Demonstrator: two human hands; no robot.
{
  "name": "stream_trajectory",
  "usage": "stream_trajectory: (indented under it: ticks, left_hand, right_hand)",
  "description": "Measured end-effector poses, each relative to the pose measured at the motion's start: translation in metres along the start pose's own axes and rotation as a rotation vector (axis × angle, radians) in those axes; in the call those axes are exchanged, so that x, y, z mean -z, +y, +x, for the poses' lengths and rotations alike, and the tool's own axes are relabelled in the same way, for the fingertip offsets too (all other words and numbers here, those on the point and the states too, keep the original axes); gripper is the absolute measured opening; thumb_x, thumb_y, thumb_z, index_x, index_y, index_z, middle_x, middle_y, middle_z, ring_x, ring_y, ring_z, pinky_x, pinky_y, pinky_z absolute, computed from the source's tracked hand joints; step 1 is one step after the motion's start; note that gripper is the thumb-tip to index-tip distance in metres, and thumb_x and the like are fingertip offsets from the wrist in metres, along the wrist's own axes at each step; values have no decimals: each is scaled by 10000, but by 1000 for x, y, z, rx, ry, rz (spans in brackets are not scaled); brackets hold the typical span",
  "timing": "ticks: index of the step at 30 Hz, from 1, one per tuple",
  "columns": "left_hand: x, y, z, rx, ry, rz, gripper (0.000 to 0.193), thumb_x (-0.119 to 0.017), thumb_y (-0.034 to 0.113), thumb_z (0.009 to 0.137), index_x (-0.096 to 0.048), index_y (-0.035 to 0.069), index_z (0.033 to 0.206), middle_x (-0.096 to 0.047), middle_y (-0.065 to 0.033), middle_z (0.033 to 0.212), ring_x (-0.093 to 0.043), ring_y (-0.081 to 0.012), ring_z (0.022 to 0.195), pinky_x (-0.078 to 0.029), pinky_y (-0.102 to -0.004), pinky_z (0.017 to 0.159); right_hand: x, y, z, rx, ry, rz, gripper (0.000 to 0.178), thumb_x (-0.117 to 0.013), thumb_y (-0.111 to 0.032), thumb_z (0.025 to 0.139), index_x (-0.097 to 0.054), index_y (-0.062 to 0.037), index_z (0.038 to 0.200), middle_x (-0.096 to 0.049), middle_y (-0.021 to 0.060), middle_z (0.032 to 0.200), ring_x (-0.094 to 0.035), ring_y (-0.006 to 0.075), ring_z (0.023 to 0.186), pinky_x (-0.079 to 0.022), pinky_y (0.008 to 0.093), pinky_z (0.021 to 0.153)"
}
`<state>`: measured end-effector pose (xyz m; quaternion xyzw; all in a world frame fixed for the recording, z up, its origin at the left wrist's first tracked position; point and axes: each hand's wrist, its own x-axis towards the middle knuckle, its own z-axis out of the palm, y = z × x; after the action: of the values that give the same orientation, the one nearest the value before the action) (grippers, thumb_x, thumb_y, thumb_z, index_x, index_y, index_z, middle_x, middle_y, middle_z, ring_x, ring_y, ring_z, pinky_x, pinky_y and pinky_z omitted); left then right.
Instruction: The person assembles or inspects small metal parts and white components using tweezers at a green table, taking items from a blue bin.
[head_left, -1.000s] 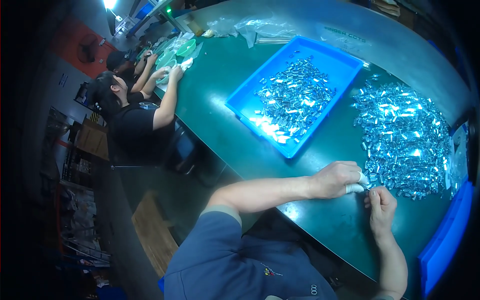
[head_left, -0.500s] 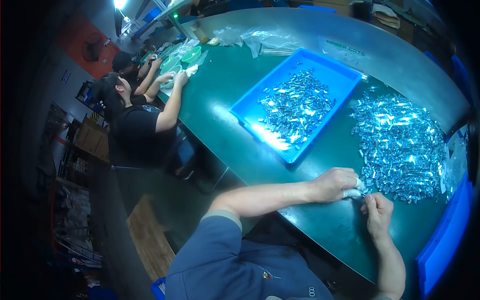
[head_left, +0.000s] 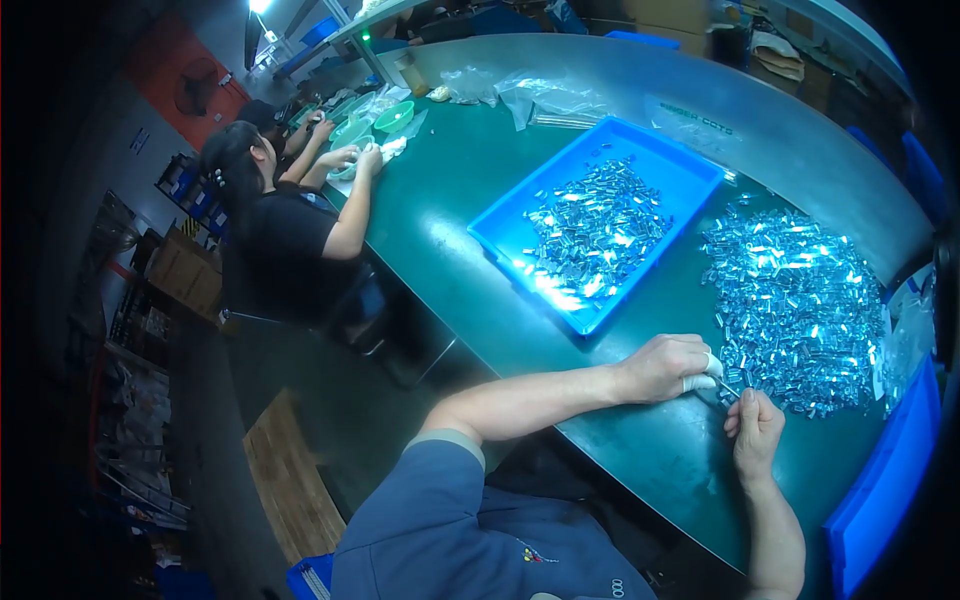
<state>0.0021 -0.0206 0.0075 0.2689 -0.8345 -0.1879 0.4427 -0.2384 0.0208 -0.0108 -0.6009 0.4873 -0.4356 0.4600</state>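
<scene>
My left hand [head_left: 662, 368], with white finger cots on its fingertips, is closed beside the near edge of a heap of small shiny metal pieces [head_left: 795, 300]. A thin, slender metal piece [head_left: 729, 388] spans the gap between its fingers and my right hand [head_left: 757, 428]. The bare right hand pinches the near end of that piece; the far end meets the left fingertips. Whether the left fingers also hold a small part from the heap is too small to tell. Both hands are just above the green tabletop [head_left: 640, 450].
A blue tray [head_left: 487, 240] with many similar metal pieces stands beyond my left hand. A blue bin edge [head_left: 885, 480] lies at far right. Clear plastic bags [head_left: 550, 95] rest along the metal back wall. Two co-workers [head_left: 290, 220] sit at left by green bowls [head_left: 395, 115].
The hands have drawn slightly apart, so more of the slender metal piece shows between them. The whole view has shifted a little; the tray and heap appear slightly lower.
</scene>
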Motion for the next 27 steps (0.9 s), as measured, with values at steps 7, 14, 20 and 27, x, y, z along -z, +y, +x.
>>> stream_trajectory:
  ticks: [7, 14, 20, 27]
  left_hand:
    - [44, -6, 4, 60, 236, 332, 162, -787, 131, 856, -695, 89, 983, -670, -91, 837, -662, -296, 795, -537, -418, 696]
    - [106, -33, -4, 253, 393, 768, 270, -787, 106, 830, -698, 59, 1081, -692, -138, 994, -666, -341, 943, -544, -439, 813]
    - [59, 5, 13, 175, 1, 476, 382, -785, 101, 831, -676, 43, 1192, -669, -160, 1134, -642, -369, 1046, -540, -442, 883]
    - [-33, 9, 13, -58, -374, 317, 355, -792, 150, 792, -685, 61, 1119, -617, -127, 1077, -618, -327, 985, -534, -426, 837]
  right_hand:
    - [2, 5, 1, -13, 87, 91, 412, -522, -264, 1094, -619, -24, 773, -588, 23, 623, -520, 69, 521, -389, 225, 481]
    - [2, 5, -8, -24, 122, 62, 387, -524, -246, 1088, -621, -30, 781, -583, 23, 625, -515, 74, 523, -386, 228, 486]
    - [1, -3, 11, 44, 306, 170, 385, -513, -329, 1092, -639, -59, 848, -583, 6, 662, -512, 71, 557, -396, 234, 509]
    - [9, 0, 14, 63, 293, 193, 372, -524, -336, 1092, -645, -56, 878, -614, 7, 703, -547, 70, 596, -419, 231, 537]
